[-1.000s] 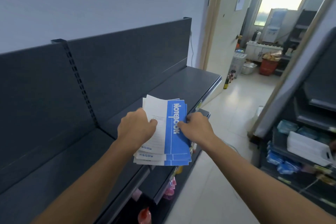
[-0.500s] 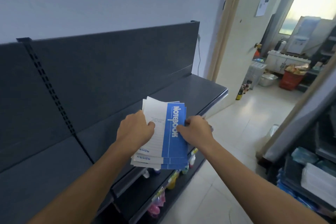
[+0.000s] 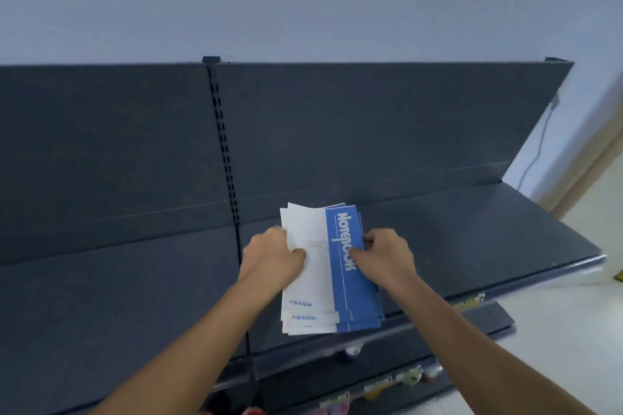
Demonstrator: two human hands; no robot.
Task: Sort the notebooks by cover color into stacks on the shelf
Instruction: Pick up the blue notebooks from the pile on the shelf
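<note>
Notebooks [image 3: 332, 268]: paper, smooth covers, slight sheen on the blue.
Shelf [image 3: 455, 236]: dark grey sheet metal, matt, faintly textured.
Wall [image 3: 303, 0] above shelf: painted, matt, smooth.

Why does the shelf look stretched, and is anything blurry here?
Head view: the wide lens stretches the shelf toward the edges; its right corner and the goods below are smeared; the notebooks, gripped by left hand and right hand, show a readable title.

We see our left hand [image 3: 273, 259] and right hand [image 3: 387, 258] bare, each at the end of a slim, smooth arm, left forearm [image 3: 188, 354] and right forearm [image 3: 478, 347] uncovered down to the lower edge.
</note>
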